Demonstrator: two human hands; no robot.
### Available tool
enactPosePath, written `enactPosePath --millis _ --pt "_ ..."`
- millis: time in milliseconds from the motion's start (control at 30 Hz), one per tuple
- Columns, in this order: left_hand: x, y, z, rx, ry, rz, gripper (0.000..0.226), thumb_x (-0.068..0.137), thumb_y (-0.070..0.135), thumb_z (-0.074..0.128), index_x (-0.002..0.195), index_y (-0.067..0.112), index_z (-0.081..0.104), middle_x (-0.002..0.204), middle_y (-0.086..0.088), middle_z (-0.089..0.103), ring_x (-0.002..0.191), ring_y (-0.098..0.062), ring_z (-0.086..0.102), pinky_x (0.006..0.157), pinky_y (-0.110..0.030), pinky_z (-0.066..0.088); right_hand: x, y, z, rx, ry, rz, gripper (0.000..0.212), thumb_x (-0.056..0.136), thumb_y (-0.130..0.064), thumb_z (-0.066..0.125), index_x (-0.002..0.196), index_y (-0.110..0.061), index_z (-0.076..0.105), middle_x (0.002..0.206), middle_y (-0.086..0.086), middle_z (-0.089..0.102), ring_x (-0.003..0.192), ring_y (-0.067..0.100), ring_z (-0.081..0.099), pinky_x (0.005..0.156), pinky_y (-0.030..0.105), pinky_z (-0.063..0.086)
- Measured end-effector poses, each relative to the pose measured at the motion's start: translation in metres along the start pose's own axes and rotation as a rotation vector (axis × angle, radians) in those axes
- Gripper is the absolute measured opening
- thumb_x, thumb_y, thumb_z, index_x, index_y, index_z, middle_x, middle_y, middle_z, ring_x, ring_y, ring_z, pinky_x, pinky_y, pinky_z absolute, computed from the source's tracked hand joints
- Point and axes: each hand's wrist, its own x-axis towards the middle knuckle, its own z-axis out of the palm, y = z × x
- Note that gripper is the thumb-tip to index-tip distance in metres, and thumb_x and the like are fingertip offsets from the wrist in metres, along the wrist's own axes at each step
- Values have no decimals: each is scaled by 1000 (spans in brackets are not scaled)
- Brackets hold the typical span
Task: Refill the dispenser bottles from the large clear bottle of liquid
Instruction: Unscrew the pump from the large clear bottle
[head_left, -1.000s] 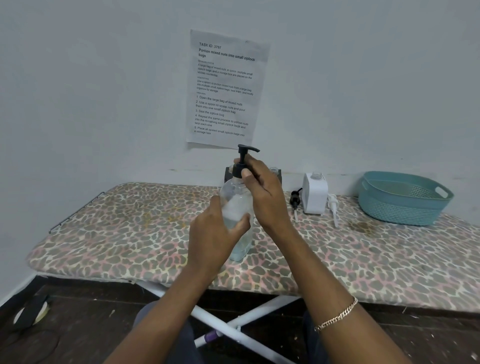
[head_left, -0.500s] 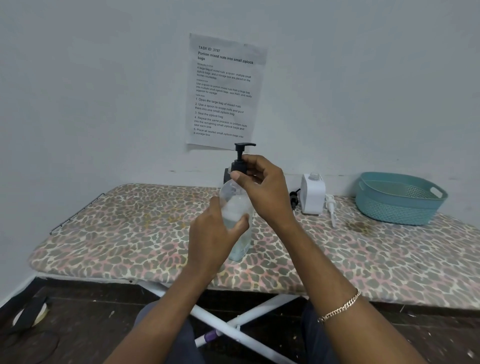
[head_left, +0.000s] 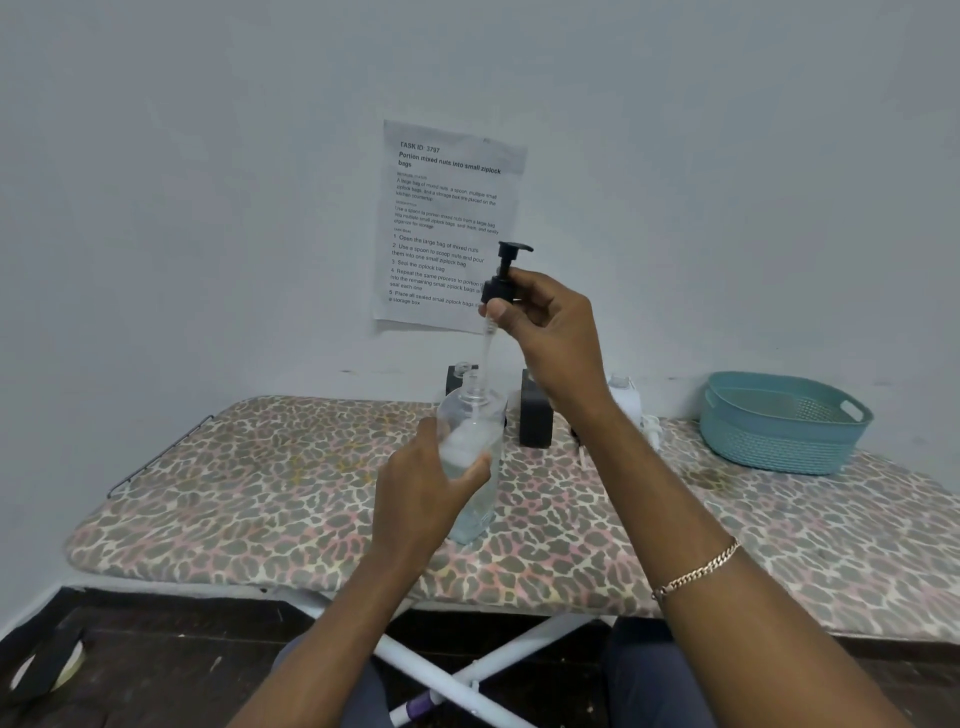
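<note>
A clear bottle (head_left: 475, 441) with some liquid stands on the leopard-print ironing board (head_left: 270, 493), gripped around its body by my left hand (head_left: 423, 488). My right hand (head_left: 550, 322) holds the black pump head (head_left: 503, 280) lifted clear above the bottle's open neck; its clear dip tube (head_left: 487, 353) hangs down into the neck. Behind stand a black dispenser bottle (head_left: 536, 415) and another dark bottle with an open clear neck (head_left: 460, 375), partly hidden.
A white dispenser (head_left: 623, 389) and a loose white pump (head_left: 652, 428) lie behind my right forearm. A teal basket (head_left: 779, 421) sits at the board's far right. A printed sheet (head_left: 447, 228) hangs on the wall. The board's white legs (head_left: 467, 680) cross below.
My right hand has raised the black pump head up out of the clear bottle, drawing the dip tube with it. My left hand has kept its hold on the bottle.
</note>
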Motion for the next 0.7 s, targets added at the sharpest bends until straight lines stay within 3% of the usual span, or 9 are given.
enactPosePath --millis 133,267,500,600,700 --pt "1 -1 -2 17 -17 -10 56 87 58 74 119 14 58 88 -2 68 76 -23 64 65 -40 53 13 -23 -5 14 11 -50 46 92 -12 77 136 -5 66 120 9 77 111 27 75 102 48 58" --pt "0 1 -5 16 -30 -38 64 86 61 74 128 14 57 100 -3 71 88 -23 68 71 -37 54 24 -51 -9 19 7 -111 43 94 -4 75 136 -2 65 119 10 77 109 26 75 97 35 60" --pt "0 8 -12 -74 -68 -94 93 74 79 74 141 19 53 122 -1 71 107 -22 68 80 -32 54 36 -99 -11 14 4 -209 42 94 -5 74 135 -4 67 118 5 78 109 22 75 102 42 59" --pt "3 12 -19 -152 -51 -108 109 69 83 74 153 20 45 142 -3 64 126 -24 64 95 -38 56 38 -110 -13 34 2 -227 40 95 -3 73 134 -4 67 117 5 78 109 21 75 100 38 60" --pt "10 16 -31 -212 40 -87 104 74 73 79 155 18 46 148 -6 60 133 -23 59 107 -41 52 36 -117 -11 48 -9 -236 37 95 -2 73 132 -3 67 117 5 78 109 21 75 100 38 60"
